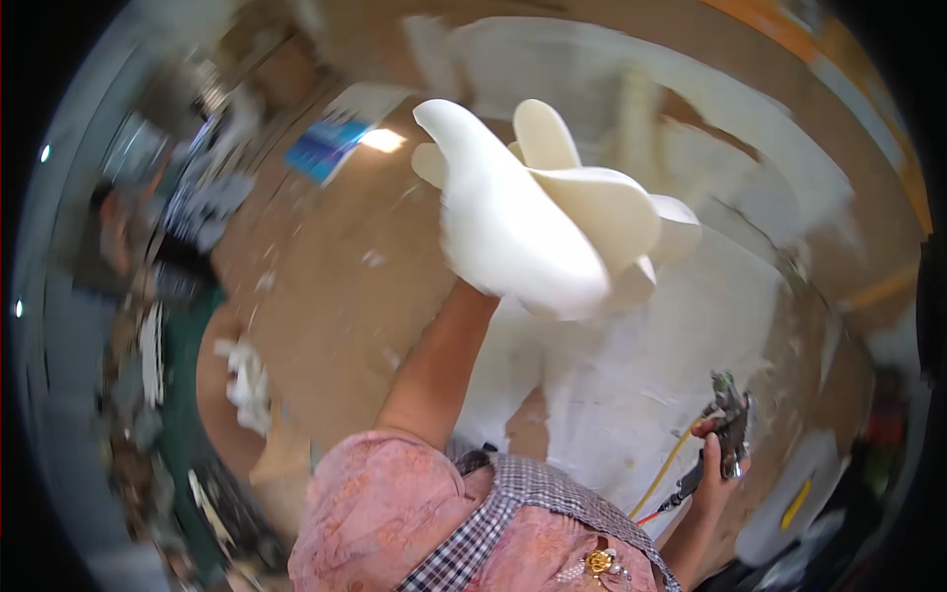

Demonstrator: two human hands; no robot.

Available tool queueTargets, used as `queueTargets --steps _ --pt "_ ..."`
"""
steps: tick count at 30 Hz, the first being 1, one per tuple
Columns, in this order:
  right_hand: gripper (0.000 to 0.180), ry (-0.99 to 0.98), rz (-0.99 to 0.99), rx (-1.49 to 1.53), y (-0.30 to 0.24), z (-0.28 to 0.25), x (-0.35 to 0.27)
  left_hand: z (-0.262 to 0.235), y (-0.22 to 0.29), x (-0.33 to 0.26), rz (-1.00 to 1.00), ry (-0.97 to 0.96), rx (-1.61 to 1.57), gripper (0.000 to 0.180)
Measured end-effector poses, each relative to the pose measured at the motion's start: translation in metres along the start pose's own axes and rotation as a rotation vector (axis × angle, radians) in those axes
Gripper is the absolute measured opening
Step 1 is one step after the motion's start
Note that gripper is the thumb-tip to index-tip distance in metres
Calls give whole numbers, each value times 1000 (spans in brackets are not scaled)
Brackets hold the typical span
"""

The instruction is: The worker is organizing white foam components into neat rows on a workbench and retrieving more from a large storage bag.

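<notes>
My left hand [477,294] is raised and almost wholly hidden behind a fanned bunch of white, flat, sole-shaped foam pieces [533,217] that it holds up; only the wrist and bare forearm show below them. My right hand [712,472] is low at the right, closed around the grip of a dark metal spray gun [731,412]. The gun points upward. A yellow hose [673,459] and a red one trail down from it. A pink sleeve and a checked apron strap fill the lower middle.
Under the arms lies a brown work surface [326,286] partly covered by a white-stained sheet [631,395]. A blue box [324,148] lies at the far left, white scraps [247,380] at the left edge. Blurred clutter lines the left side.
</notes>
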State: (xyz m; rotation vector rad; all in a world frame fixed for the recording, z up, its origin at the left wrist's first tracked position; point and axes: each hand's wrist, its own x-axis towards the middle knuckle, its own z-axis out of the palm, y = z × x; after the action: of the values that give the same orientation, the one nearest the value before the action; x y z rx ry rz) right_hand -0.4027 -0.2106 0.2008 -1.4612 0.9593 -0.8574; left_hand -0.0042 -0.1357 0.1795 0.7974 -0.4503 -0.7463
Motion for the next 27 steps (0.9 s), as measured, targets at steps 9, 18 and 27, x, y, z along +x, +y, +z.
queueTargets --steps 9,18,27 --pt "38 -332 -45 -144 -32 -19 -10 -143 286 -232 740 1154 -272 82" --pt "58 -350 -148 -140 -90 -45 -8 -249 94 -263 0 1245 142 73" --pt "57 -3 -42 -192 -59 -107 -54 99 -202 82 53 -257 977 39"
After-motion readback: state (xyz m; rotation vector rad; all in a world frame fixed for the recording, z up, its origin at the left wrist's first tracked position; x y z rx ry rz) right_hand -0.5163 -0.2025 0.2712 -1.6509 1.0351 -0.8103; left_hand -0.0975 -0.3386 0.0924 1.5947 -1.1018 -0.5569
